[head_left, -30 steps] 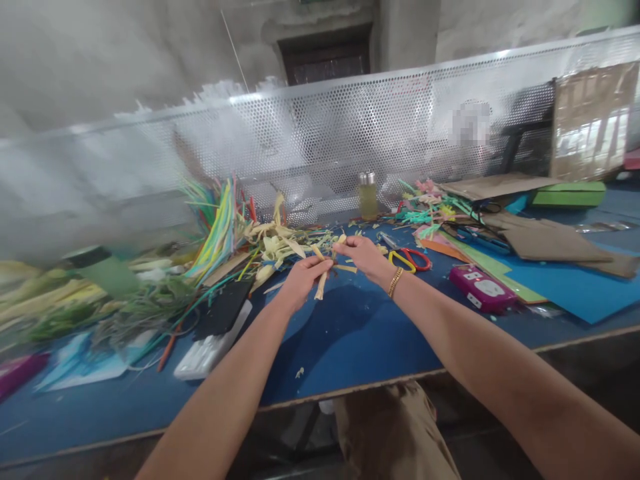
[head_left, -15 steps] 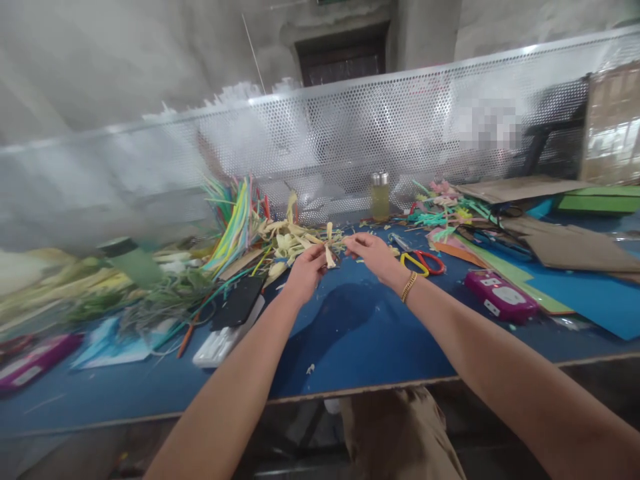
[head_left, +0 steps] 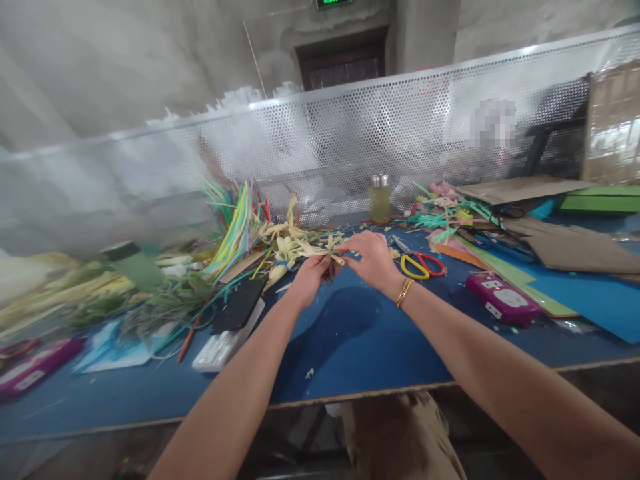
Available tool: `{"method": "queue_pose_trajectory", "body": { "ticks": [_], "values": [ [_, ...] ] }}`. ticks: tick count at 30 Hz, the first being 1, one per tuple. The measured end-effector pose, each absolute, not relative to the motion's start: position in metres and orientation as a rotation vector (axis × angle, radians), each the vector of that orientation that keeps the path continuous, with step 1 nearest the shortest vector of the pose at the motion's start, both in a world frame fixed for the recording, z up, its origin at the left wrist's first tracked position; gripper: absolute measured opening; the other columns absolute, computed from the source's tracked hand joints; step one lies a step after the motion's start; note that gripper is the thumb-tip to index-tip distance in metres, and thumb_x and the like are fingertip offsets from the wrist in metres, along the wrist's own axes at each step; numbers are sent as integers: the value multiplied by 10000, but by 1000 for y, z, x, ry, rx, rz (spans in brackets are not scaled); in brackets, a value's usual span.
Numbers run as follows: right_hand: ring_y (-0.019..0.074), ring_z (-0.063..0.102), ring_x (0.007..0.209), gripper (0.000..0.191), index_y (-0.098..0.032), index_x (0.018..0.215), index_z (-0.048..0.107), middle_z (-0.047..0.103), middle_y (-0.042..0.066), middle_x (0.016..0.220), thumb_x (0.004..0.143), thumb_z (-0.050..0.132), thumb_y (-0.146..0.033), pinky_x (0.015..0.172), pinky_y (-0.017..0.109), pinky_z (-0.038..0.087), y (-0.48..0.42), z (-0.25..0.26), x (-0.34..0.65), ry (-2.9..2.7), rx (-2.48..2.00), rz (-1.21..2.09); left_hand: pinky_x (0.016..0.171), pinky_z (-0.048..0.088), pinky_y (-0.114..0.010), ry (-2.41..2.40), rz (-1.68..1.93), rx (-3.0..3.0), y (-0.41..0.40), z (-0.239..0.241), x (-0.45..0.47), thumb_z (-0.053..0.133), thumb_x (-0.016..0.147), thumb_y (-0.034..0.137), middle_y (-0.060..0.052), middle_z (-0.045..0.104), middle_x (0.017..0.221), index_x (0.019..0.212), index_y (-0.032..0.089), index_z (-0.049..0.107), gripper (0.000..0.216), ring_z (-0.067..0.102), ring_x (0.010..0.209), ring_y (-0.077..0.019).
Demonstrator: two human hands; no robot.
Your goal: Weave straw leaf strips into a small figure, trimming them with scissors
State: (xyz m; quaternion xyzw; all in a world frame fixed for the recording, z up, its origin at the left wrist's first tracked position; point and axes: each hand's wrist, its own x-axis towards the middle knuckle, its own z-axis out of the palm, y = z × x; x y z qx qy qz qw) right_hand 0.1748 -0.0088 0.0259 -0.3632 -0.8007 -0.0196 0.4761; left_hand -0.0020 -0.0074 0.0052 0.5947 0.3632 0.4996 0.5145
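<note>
My left hand [head_left: 311, 277] and my right hand [head_left: 367, 259] meet over the blue table [head_left: 350, 333], both pinching a pale yellow strip [head_left: 331, 252] of dried leaf between them. The fingers of each hand are closed on it. A gold bracelet [head_left: 403, 292] circles my right wrist. Just behind my hands lies a heap of the same pale strips [head_left: 285, 243], beside a bundle of coloured strips [head_left: 235, 223].
Yellow and red scissors [head_left: 423, 265] lie right of my hands, a pink box [head_left: 503, 299] further right. A black phone [head_left: 239, 303] on a white case, a small bottle [head_left: 379, 197], cardboard sheets [head_left: 570, 247] and a perforated metal screen [head_left: 400, 127] stand around.
My hands have drawn closer together, and the strip that stuck up from my left hand now lies flatter between both hands. The view has shifted slightly.
</note>
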Motion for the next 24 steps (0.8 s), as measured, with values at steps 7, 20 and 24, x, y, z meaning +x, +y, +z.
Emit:
{"method": "queue_pose_trajectory", "body": {
  "ticks": [7,20,24],
  "values": [
    [201,553,934,82,-276,872,721,709,2,941,809,669,-287,867,366,296,-11,26,173,-2018,-857,-65,456,263,-221,911,1156,1542,-8,5,-2,600,780,455,27,472,585,764,178,530,286,393,491,-88],
    [172,574,837,184,-207,790,608,631,33,878,728,721,-338,791,321,437,5,12,169,-1683,-837,309,540,323,-246,872,1131,1667,-15,8,6,572,806,366,-6,531,716,834,167,552,203,445,591,-105],
    [146,561,735,300,-193,828,599,628,24,839,659,752,-387,723,306,451,8,10,167,-1578,-849,596,540,307,-247,839,1114,1656,-16,11,4,584,797,347,6,505,691,824,168,555,183,425,590,-105]
  ]
}}
